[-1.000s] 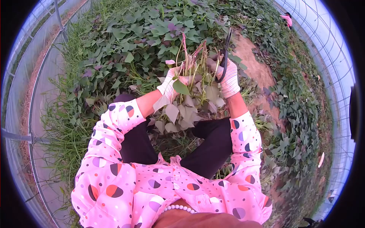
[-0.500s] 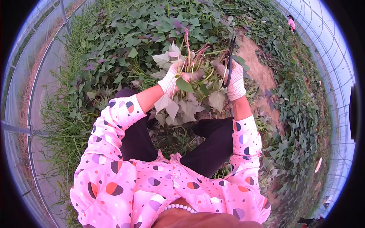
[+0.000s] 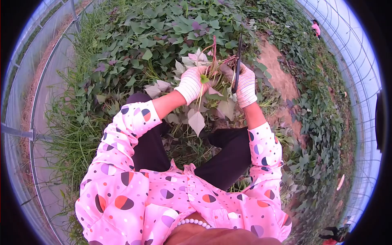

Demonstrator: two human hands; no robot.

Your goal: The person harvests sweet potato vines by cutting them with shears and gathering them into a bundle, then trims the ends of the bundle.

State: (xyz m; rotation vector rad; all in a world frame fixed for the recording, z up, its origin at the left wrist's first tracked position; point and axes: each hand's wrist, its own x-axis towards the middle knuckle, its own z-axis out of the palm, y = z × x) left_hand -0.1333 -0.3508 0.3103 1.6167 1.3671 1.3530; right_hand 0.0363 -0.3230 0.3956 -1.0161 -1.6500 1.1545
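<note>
left hand (image 3: 191, 84) clenched round the vine bunch (image 3: 197, 121), stem ends hidden; right hand (image 3: 246, 85) gripping dark shears (image 3: 237, 64) — blades unclear; leafy bed (image 3: 163, 32) all around

Left hand (image 3: 192, 83) closed over vine bunch (image 3: 212, 77); both hands moved farther forward.

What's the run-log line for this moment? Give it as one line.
left hand: grips vine bundle | right hand: holds shears beside the bundle | setting: leafy vine bed, bare soil path
</note>
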